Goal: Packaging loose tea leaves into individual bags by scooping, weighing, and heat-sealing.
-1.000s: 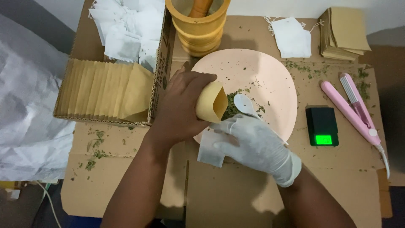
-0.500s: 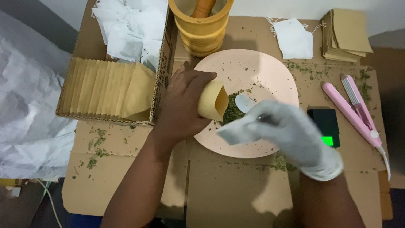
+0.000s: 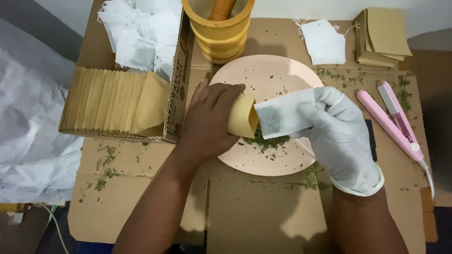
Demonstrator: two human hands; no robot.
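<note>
My bare left hand [image 3: 207, 117] grips a small tan paper envelope [image 3: 243, 116], its mouth turned to the right, over a pale pink plate [image 3: 263, 75]. My right hand [image 3: 336, 136], in a white glove, holds a white filter tea bag [image 3: 282, 115] with dark herb showing inside. The bag's left end meets the envelope's mouth. Loose green dried herb [image 3: 266, 141] lies on the plate under both hands.
A cardboard box [image 3: 176, 94] at left holds a row of tan envelopes [image 3: 115, 103] and white bags [image 3: 139, 33]. A yellow mortar with pestle [image 3: 219, 28] stands behind the plate. A pink heat sealer [image 3: 393, 117], a tan envelope stack [image 3: 381, 37] and a white bag [image 3: 322, 42] lie right.
My right hand lifted the white bag from the plate's near edge, swung it up and brought its end to the envelope's mouth. The left hand kept the envelope roughly in place.
</note>
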